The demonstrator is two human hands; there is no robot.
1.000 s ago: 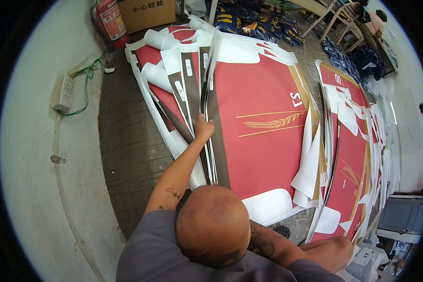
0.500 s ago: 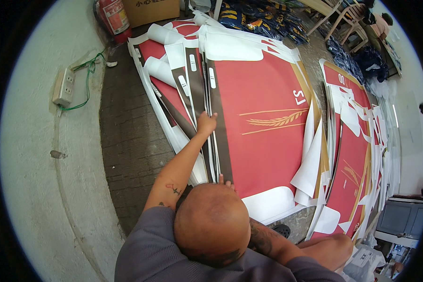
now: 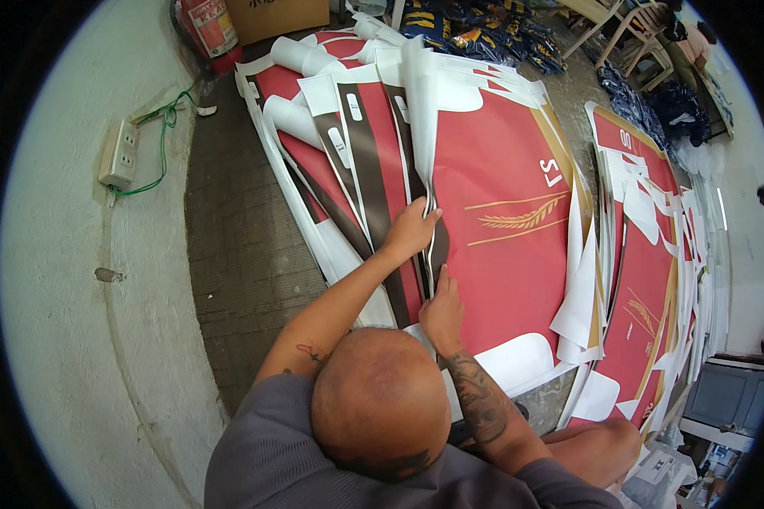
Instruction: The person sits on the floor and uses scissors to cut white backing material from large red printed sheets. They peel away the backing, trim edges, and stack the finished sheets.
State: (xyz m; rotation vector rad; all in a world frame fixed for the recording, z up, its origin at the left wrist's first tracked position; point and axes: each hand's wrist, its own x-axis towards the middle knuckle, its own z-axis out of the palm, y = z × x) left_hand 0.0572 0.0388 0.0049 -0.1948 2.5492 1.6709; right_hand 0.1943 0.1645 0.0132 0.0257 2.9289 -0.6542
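Note:
A red printed sheet (image 3: 505, 280) with a gold wheat ear and white corners lies on top of a fanned stack of similar sheets. Its dark left edge is lifted and bunched into a fold, with the white underside turned up toward the far end. My left hand (image 3: 412, 229) is closed around this raised edge about halfway along. Nearer to me, my right hand (image 3: 442, 314) grips the same edge, its fingers pointing away along it. Left of the fold, several lower sheets (image 3: 365, 161) show dark strips with white labels; what my fingers cover is hidden.
Rolled white sheet ends (image 3: 295, 121) lie at the far left of the stack. A second pile of red sheets (image 3: 641, 280) is on the right. A wall outlet (image 3: 120, 154) with a green cord is at left, near a fire extinguisher (image 3: 210, 30). Dark bagged bundles (image 3: 501, 34) lie beyond.
The top sheet's left edge has been lifted and drawn to the right, exposing more of the sheets below. My left hand moved right with it; my right hand came forward onto the edge.

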